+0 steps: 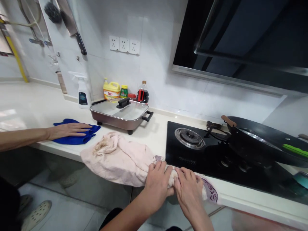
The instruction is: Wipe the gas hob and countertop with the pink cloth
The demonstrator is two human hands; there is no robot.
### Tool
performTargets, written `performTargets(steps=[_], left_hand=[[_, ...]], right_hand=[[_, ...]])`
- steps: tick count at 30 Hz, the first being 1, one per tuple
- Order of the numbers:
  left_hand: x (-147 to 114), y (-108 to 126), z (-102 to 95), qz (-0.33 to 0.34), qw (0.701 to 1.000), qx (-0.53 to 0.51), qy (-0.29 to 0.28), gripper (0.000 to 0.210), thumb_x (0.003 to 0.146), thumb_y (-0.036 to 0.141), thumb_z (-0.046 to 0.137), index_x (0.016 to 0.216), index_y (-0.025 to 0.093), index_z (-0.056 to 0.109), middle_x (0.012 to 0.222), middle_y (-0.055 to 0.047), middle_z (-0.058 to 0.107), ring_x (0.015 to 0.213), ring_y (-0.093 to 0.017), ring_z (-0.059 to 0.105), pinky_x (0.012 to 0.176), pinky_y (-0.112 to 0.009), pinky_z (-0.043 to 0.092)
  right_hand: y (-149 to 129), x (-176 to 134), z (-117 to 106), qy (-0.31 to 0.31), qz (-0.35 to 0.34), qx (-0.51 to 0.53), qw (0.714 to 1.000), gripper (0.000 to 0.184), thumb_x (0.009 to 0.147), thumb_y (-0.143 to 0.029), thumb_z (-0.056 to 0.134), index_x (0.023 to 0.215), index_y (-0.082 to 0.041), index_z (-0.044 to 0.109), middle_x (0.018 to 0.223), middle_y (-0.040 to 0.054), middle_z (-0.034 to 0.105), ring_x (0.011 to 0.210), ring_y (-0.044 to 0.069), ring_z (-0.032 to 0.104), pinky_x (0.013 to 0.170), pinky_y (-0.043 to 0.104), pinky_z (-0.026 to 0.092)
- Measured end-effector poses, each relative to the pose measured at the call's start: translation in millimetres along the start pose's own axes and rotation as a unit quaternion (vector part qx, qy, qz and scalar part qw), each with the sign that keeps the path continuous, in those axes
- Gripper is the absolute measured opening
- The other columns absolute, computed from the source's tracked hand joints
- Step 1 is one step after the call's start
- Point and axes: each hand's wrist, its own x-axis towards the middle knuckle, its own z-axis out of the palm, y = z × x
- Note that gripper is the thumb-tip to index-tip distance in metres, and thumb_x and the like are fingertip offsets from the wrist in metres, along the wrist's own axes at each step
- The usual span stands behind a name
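A pale pink towel point(130, 157) with brownish stains lies bunched along the counter's front edge, part of it hanging over. My left hand point(157, 179) has its fingers curled over the gathered part, just in front of the stove's left corner. Close beside it, my right hand point(189, 187) also grips the towel, near its purple patterned end. What lies under my palms is hidden. At the left, another person's hand point(69, 131) rests flat on a blue cloth point(72, 140) on the counter.
An electric pan with a glass lid point(108, 109) stands behind the towel. A spray bottle point(83, 93), yellow detergent jug point(112, 90) and dark sauce bottle point(143, 93) line the wall. Right, a black wok point(255, 141) sits on the stove point(187, 157) under the range hood point(240, 41). A cleaver point(69, 19) hangs upper left.
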Motion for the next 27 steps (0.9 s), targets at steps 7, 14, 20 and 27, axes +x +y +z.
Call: performTargets(steps=[7, 14, 20, 27], left_hand=[[-1, 2, 9.4, -0.027, 0.999, 0.004, 0.04, 0.046, 0.078, 0.044, 0.076, 0.117, 0.021, 0.067, 0.115, -0.014, 0.068, 0.107, -0.035, 0.058, 0.088, -0.048, 0.041], [-3, 15, 21.5, -0.046, 0.998, 0.044, 0.026, 0.055, 0.076, 0.049, 0.073, 0.124, 0.022, 0.067, 0.123, -0.018, 0.065, 0.119, -0.04, 0.055, 0.096, -0.053, 0.039], [-2, 23, 31.6, -0.072, 0.995, 0.05, 0.055, 0.057, 0.074, 0.053, 0.076, 0.123, 0.026, 0.069, 0.126, -0.016, 0.062, 0.118, -0.041, 0.053, 0.1, -0.057, 0.037], [17, 56, 37.3, -0.029, 0.997, 0.04, -0.052, 0.069, 0.075, 0.061, 0.077, 0.129, 0.02, 0.065, 0.117, -0.014, 0.063, 0.112, -0.036, 0.052, 0.103, -0.059, 0.037]], right_hand=[[7, 5, 7, 0.013, -0.012, 0.032, 0.999, 0.033, 0.102, -0.03, 0.042, 0.124, -0.032, 0.066, 0.122, 0.0066, 0.07, 0.11, 0.027, 0.059, 0.098, 0.05, 0.038], [22, -1, 2, 0.004, -0.023, 0.057, 0.998, 0.035, 0.102, -0.031, 0.043, 0.128, -0.032, 0.066, 0.13, 0.0046, 0.07, 0.118, 0.029, 0.059, 0.106, 0.053, 0.036], [34, -2, 1, -0.017, -0.041, 0.055, 0.998, 0.037, 0.102, -0.029, 0.041, 0.132, -0.03, 0.064, 0.132, 0.0059, 0.069, 0.118, 0.029, 0.059, 0.104, 0.053, 0.036], [71, -18, 5, -0.004, -0.018, 0.014, 1.0, 0.041, 0.104, -0.028, 0.034, 0.127, -0.027, 0.067, 0.127, 0.0071, 0.07, 0.117, 0.027, 0.059, 0.102, 0.052, 0.034]])
